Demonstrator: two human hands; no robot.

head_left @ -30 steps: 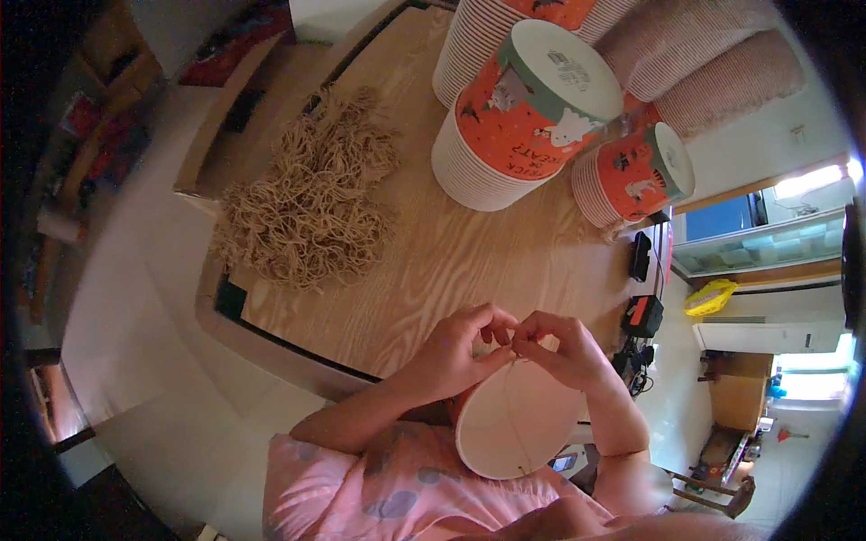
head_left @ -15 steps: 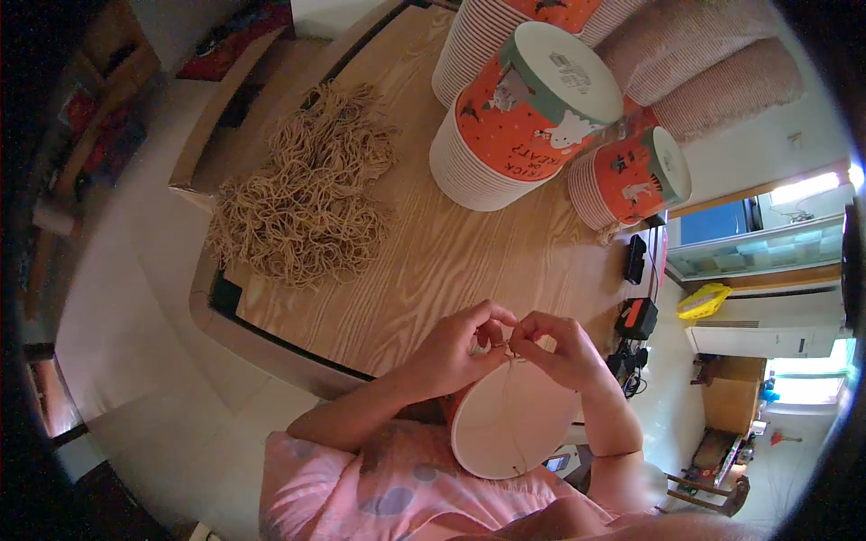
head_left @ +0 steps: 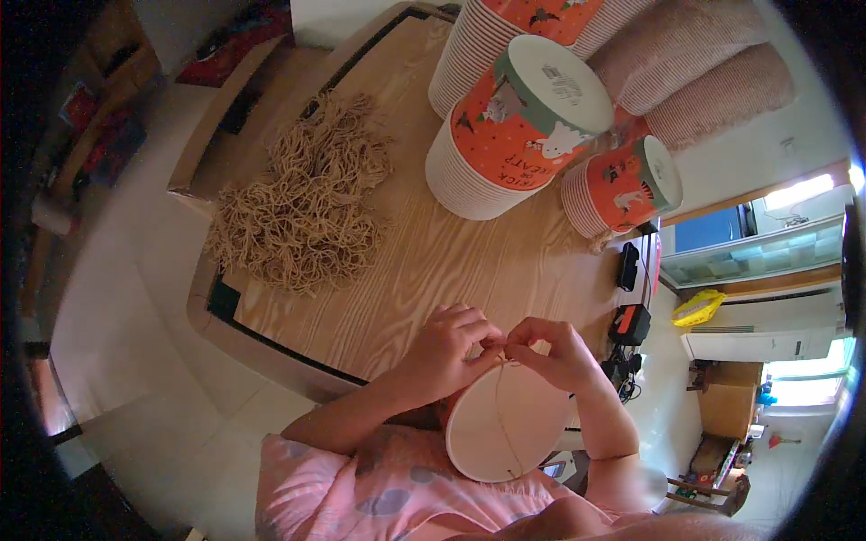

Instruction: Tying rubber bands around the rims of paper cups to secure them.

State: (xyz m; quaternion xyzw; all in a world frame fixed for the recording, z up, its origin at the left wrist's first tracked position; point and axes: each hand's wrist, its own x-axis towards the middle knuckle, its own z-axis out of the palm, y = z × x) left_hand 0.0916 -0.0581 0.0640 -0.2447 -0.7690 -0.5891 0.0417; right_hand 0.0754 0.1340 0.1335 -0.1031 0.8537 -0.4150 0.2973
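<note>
A paper bucket point(head_left: 537, 428) lies in my lap, its white open mouth turned up toward me and a strip of its red side showing at the left. A thin tan cord point(head_left: 499, 410) runs across the mouth from the upper rim to the lower rim. At the upper rim, my left hand point(head_left: 444, 353) is closed, its thumb and fingers pinching the cord's end. Close against it, my right hand point(head_left: 561, 354) pinches the same cord between thumb and forefinger. The exact spot where the cord meets the rim is partly hidden by fingertips.
A heap of loose tan cords point(head_left: 302, 203) covers the table's left part. Nested stacks of orange printed buckets point(head_left: 505, 135) stand upside down at the back, a smaller stack point(head_left: 622, 185) beside them. Black adapters and cables point(head_left: 630, 325) lie along the right edge.
My left hand's fingers have closed in toward the right hand at the rim. The view has shifted slightly; the bucket stays in my lap.
</note>
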